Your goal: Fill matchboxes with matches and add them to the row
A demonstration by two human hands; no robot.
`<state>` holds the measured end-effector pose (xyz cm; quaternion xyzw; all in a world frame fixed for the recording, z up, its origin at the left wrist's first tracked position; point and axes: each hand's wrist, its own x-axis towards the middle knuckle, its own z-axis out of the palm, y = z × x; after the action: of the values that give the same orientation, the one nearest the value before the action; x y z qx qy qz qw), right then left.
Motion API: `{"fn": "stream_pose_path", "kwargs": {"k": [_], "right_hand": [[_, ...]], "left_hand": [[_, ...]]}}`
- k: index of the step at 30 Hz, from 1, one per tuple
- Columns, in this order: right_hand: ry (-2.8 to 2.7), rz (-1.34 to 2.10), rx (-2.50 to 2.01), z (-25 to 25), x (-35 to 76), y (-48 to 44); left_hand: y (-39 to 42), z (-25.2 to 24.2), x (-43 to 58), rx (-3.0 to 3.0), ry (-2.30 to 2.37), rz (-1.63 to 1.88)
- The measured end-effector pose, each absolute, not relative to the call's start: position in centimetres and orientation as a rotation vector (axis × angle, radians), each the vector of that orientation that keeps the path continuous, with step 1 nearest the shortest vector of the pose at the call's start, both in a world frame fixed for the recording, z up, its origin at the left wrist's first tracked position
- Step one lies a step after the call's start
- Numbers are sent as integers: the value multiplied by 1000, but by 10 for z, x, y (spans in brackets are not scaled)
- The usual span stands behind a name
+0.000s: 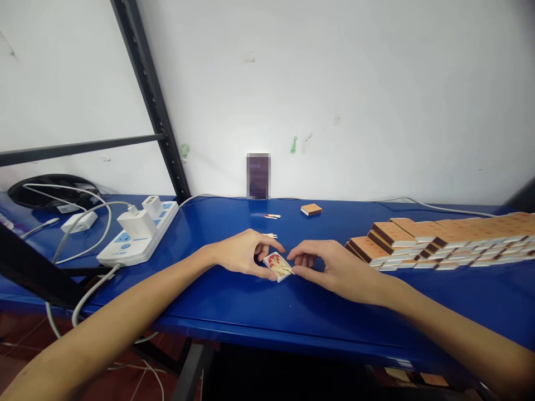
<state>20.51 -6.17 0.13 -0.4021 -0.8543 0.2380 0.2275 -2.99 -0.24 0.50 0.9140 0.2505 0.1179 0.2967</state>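
Just above the blue tabletop, a small white matchbox tray (285, 277) filled with red-headed matches (276, 263) sits tilted in my left hand (246, 253). The left thumb presses its near side, and the fingers curl behind its far side. From the right, my right hand (330, 267) comes close, its thumb tip at the pale ends of the matches. A gap shows between that thumb and the forefinger; the other fingers are curled. Behind my left hand lie a few loose matches (271, 235), partly hidden. Farther back rests another small group of matches (272, 216).
A closed matchbox (311, 210) lies toward the wall. Stacked matchboxes (401, 236) form a long row at right. On the left are a white power strip (142, 245) with chargers, cables and a black round object (54, 192). A blurred dark panel (258, 176) stands against the wall.
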Motion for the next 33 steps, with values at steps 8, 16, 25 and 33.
{"fn": "stream_pose_path", "kwargs": {"k": [8,16,25,33], "right_hand": [[-2293,945,-1043,-5,195,-45],[-2399,704,-1039,1,196,-54],[-2479,427,-1017,-10,189,-54],[-2331,696,-1061,-9,187,-54]], "left_hand": [[-4,2,-28,2368,669,320],[-4,3,-27,2345,668,311],[1,3,-32,2136,622,364],[1,4,-30,2051,621,403]]}}
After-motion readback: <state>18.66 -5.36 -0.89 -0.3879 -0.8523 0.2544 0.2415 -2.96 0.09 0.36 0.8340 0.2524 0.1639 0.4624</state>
